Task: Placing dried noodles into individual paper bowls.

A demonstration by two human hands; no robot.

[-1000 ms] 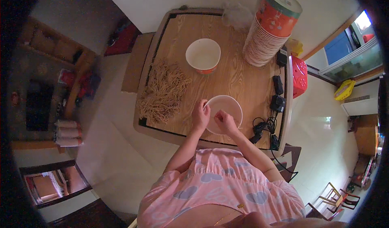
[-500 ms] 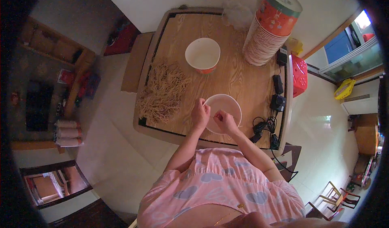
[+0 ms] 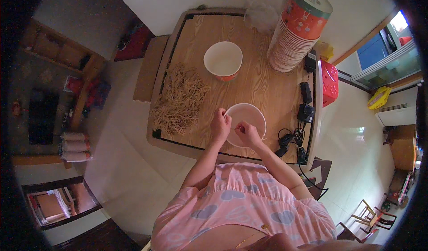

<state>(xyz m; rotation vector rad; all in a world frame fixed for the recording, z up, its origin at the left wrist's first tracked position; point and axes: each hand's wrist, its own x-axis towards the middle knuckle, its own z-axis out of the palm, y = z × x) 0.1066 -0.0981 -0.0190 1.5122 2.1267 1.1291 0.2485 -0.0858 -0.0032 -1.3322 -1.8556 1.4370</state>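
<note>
Near the table's front edge stands a white paper bucket (image 3: 255, 115), its round mouth facing up. My left hand (image 3: 220, 127) is closed at the left rim, thumb and fingers pressed together on it. Over the bucket's mouth, my right hand (image 3: 248, 133) is closed in a pinch. A thin strand of cord shows at its fingertips, blurred and partly hidden by the fingers. A small pale cord end (image 3: 263, 139) pokes out at the bucket's lower right rim. Left of my hands lies a heap of beige cords (image 3: 180, 101).
A second paper bucket (image 3: 223, 59) stands farther back. At the back right rises a tall stack of nested orange-patterned buckets (image 3: 294, 41), beside a crumpled clear plastic bag (image 3: 261, 17). Black adapters (image 3: 305, 113) and coiled cables (image 3: 292, 139) line the right edge, near a red plastic stool (image 3: 329, 84).
</note>
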